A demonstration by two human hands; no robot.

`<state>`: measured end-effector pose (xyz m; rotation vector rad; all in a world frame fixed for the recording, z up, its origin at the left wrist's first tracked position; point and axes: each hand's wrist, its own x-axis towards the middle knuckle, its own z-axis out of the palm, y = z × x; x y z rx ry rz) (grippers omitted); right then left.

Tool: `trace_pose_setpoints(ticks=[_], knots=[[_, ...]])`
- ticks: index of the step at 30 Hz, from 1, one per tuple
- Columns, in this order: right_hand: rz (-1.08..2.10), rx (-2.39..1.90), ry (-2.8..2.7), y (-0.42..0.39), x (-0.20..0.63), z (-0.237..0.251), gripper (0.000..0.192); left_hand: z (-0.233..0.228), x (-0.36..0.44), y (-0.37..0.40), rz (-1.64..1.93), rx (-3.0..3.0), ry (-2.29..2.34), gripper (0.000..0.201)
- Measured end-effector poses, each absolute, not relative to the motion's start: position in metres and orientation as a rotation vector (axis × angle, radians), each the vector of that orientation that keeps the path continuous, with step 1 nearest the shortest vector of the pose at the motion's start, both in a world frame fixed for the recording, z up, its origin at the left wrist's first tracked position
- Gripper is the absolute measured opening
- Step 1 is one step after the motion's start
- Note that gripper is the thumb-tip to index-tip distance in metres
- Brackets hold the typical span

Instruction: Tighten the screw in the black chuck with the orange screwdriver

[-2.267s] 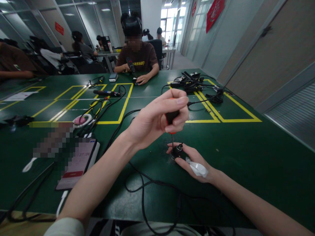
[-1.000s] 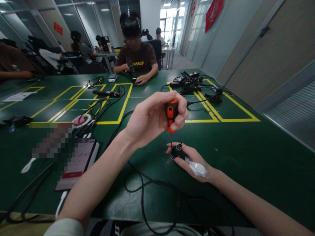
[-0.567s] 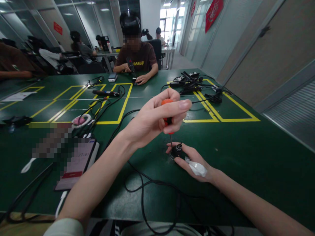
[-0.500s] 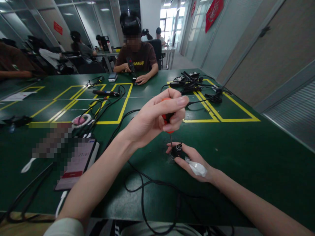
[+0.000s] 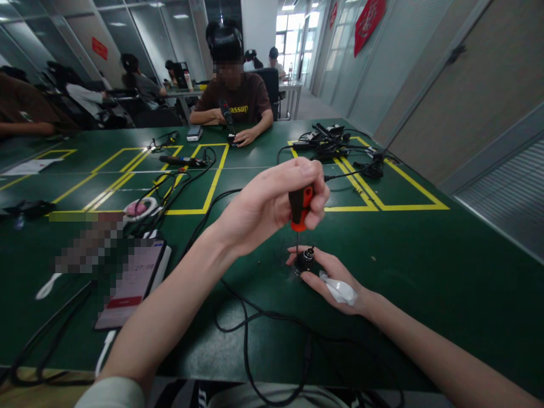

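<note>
My left hand (image 5: 280, 198) is closed around the red and black handle of a screwdriver (image 5: 301, 209), which stands upright with its thin shaft pointing down. The shaft meets the near-left side of a small black round part with a metal-ringed stub (image 5: 304, 260); the exact contact of the tip is hidden. My right hand (image 5: 329, 275) pinches that part against the green table, thumb on the near side and fingers on the far side. A white patch (image 5: 341, 290) is stuck on the back of this hand near the wrist.
A phone (image 5: 134, 283) lies at the left beside my forearm. Black cables (image 5: 255, 311) loop across the front of the green table (image 5: 425, 272). A heap of black devices (image 5: 327, 141) lies at the back right. Across the table sits a person (image 5: 238, 102) holding a black tool.
My left hand has turned about the screwdriver, its fingers now curled differently so more of the handle shows. My right hand and the black part have stayed in place.
</note>
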<state>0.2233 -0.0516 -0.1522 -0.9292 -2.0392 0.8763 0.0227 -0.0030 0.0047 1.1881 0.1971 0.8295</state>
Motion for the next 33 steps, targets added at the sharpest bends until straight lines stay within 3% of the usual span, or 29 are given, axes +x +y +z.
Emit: trace_pose_setpoints(ticks=[5,10,14,23,33], knots=[[0.882,-0.934,-2.040,-0.0518,0.2238,-0.1511,0.037,0.0076,0.0244,-0.0075,0.857,1.186,0.205,0.039],[0.897,-0.942,-2.041,-0.0522,0.2239,-0.1506,0.035,0.0092,0.0216,-0.0052,0.842,1.213,0.202,0.031],[0.897,-0.942,-2.034,-0.0520,0.2240,-0.1508,0.035,0.0094,0.0197,-0.0018,0.811,1.165,0.201,0.046],[0.872,-0.915,-2.040,-0.0522,0.2234,-0.1492,0.033,0.0059,0.0209,-0.0018,0.775,1.076,0.130,0.027],[0.864,-0.924,-2.047,-0.0526,0.2233,-0.1487,0.034,0.0037,0.0226,-0.0050,0.837,1.172,0.155,0.037]])
